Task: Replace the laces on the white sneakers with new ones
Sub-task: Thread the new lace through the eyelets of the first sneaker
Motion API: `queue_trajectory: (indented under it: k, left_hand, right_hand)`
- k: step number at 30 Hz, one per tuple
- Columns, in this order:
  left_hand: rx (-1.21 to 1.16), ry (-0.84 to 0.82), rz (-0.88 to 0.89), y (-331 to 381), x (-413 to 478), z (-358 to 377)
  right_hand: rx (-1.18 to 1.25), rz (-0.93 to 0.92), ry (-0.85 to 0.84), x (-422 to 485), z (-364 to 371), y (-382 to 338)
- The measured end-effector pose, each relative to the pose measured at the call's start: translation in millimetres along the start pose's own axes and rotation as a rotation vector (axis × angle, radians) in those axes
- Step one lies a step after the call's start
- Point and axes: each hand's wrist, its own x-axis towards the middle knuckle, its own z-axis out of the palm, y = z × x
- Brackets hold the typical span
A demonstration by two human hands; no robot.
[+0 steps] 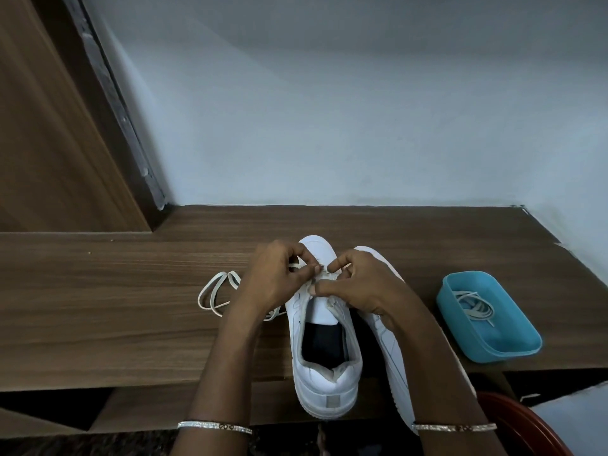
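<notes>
Near edge of counter [98,291]: sneaker [324,340] upright, heel toward the person and overhanging the edge a little, toe pointing at the wall [329,126]. Tongue bare along most of its length; lacing only at the toe-end eyelets.

Second sneaker [388,334] just beside it on the right, lying on its side, half hidden behind the right forearm.

Both hands meet over the toe-end eyelets. Left hand [276,278]: thumb and forefinger pinch the lace [218,292] at the left row. The rest of it trails out under the wrist and lies in loose loops on the counter toward the left. Right hand [358,284]: fingers curled on the sneaker's right eyelet row; cannot tell if they hold lace too.

Toward the right edge: blue tray [513,343] with another lace [475,306] coiled inside.

Step, as I read it: work on the lowest crossings of the first shoe. Cannot tell whether the lace is going in or coming out.

Next move likely needs the tip fed cleanly through one small eyelet, then slack drawn even on both sides, the flat lace kept untwisted.
</notes>
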Motion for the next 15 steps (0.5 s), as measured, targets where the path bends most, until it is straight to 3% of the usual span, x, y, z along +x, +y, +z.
queue_trajectory:
  k: [10,13,15]
  left_hand:
    - [0.213,-0.005,-0.072,1.8,2.3,8.7]
    - [0.219,-0.001,-0.087,-0.4,3.1,8.1]
    - [0.21,-0.017,-0.088,-1.0,3.1,7.1]
  right_hand:
    - [-0.001,0.033,-0.046,-2.8,-6.8,2.1]
    - [-0.106,0.028,-0.125,-7.4,-7.2,0.3]
    - [-0.216,0.016,-0.092,-9.3,-2.1,-3.4]
